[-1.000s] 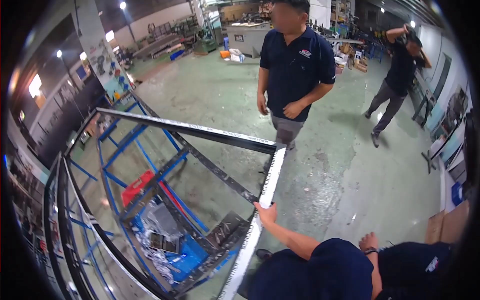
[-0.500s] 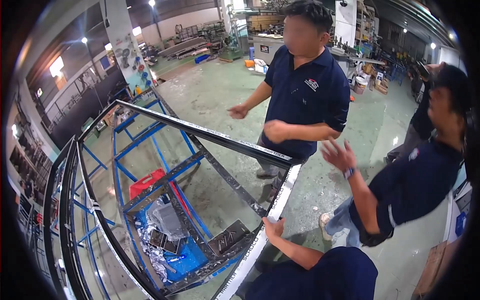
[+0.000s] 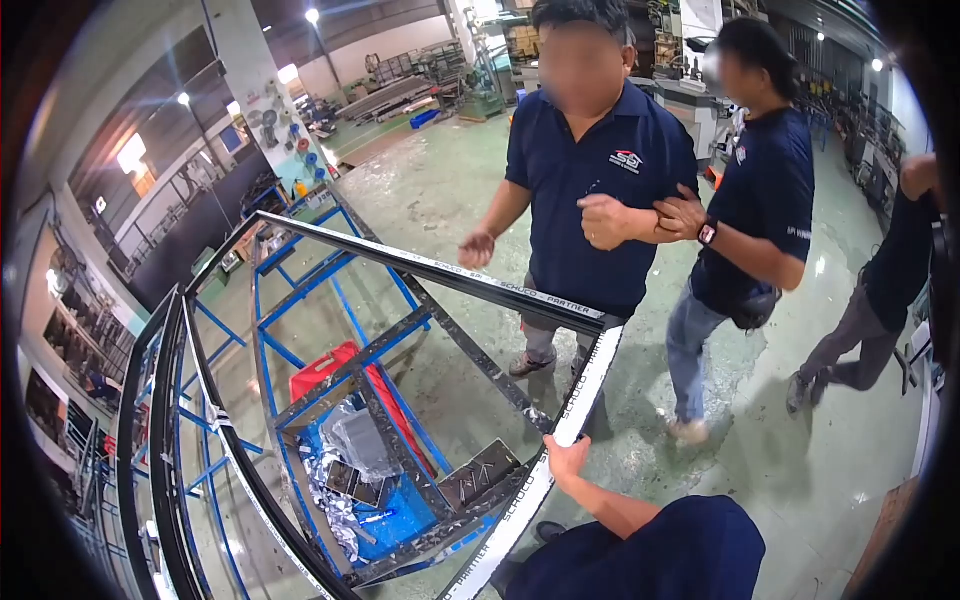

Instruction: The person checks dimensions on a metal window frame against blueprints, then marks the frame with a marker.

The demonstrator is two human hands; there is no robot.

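My right hand (image 3: 566, 459) rests on the near right edge of a large black window frame (image 3: 450, 275), gripping the rail wrapped in white printed tape (image 3: 583, 395). My navy sleeve (image 3: 650, 550) fills the bottom of the view. The frame lies tilted over a blue steel rack (image 3: 330, 290). My left hand is not in view. A person in a navy polo (image 3: 590, 170) stands at the frame's far corner, one hand lowered near the rail.
A second person with a wristwatch (image 3: 755, 200) holds the first one's arm. A third person (image 3: 880, 300) walks at the right. Under the frame sit a red crate (image 3: 320, 372) and a blue bin (image 3: 395, 510) with foil scraps. Green concrete floor (image 3: 800, 460) lies right.
My hand stays on the taped rail. The person in front lowered the outstretched arm. The one with the watch straightened up and took hold of that person's arm. A third person came in at right.
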